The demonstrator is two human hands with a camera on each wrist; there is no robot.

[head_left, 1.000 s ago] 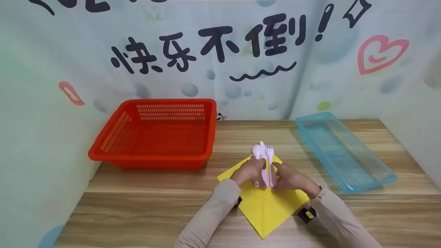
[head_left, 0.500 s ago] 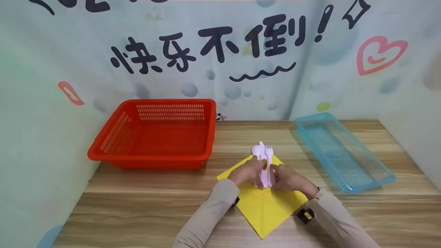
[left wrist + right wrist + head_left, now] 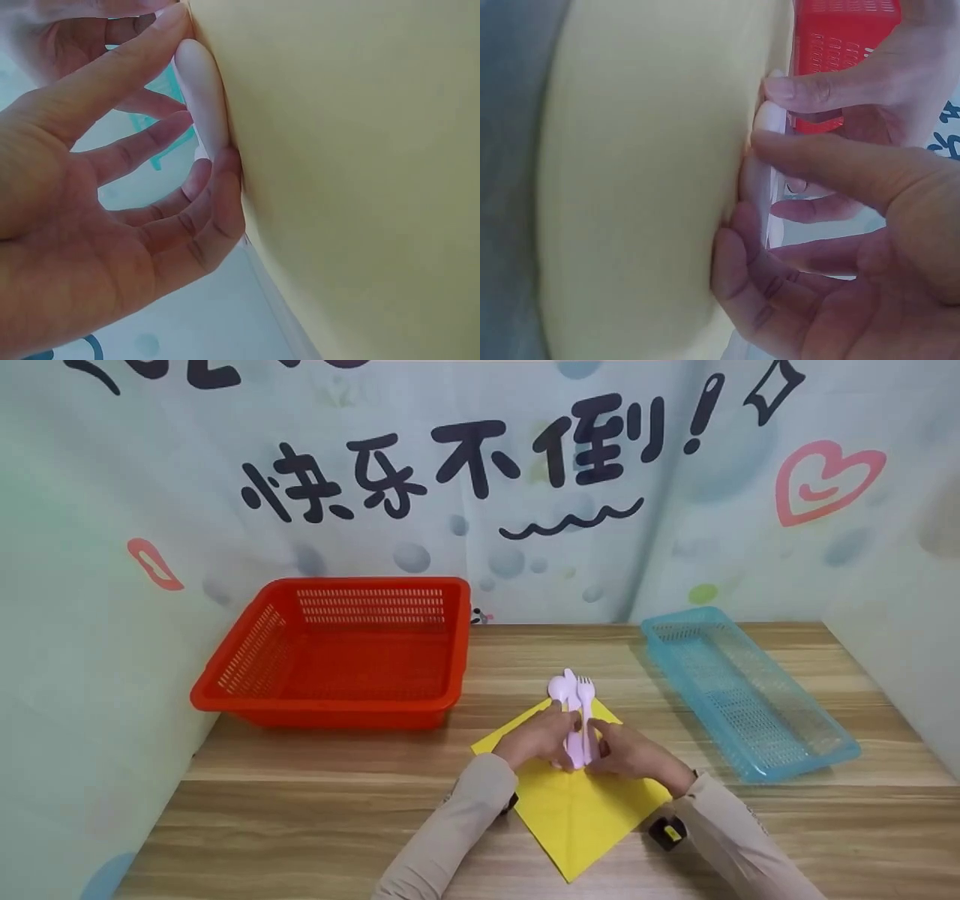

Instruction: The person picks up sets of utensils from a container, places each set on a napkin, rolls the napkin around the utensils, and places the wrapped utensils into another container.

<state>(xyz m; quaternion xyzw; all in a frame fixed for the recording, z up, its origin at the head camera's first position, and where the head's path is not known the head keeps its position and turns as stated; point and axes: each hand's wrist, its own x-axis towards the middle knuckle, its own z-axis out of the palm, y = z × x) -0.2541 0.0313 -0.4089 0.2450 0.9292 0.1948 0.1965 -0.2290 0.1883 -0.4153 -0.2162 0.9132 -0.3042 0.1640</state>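
A lilac plastic spoon (image 3: 556, 688), knife (image 3: 575, 746) and fork (image 3: 586, 690) lie side by side on a square yellow napkin (image 3: 571, 825), their heads past its far corner. From the left, my left hand (image 3: 534, 737) holds the spoon's handle, thumb near one end and fingers toward the other; it hides most of that handle. On the opposite side my right hand (image 3: 634, 751) holds the fork's handle the same way. The wrist views show a pale handle (image 3: 204, 94) between the left thumb and fingers, and another handle (image 3: 756, 176) at the right fingertips.
A red perforated basket (image 3: 345, 705) stands at the back left of the wood-grain table (image 3: 322, 825). At the right lies a shallow blue translucent basket (image 3: 697, 690), set at an angle. A printed cloth backdrop (image 3: 540, 577) rises behind the table.
Both hands have shifted only slightly around the cutlery, the right one a little leftward. The spoon's handle end, visible a second ago, is now mostly covered. Napkin and baskets stay put.
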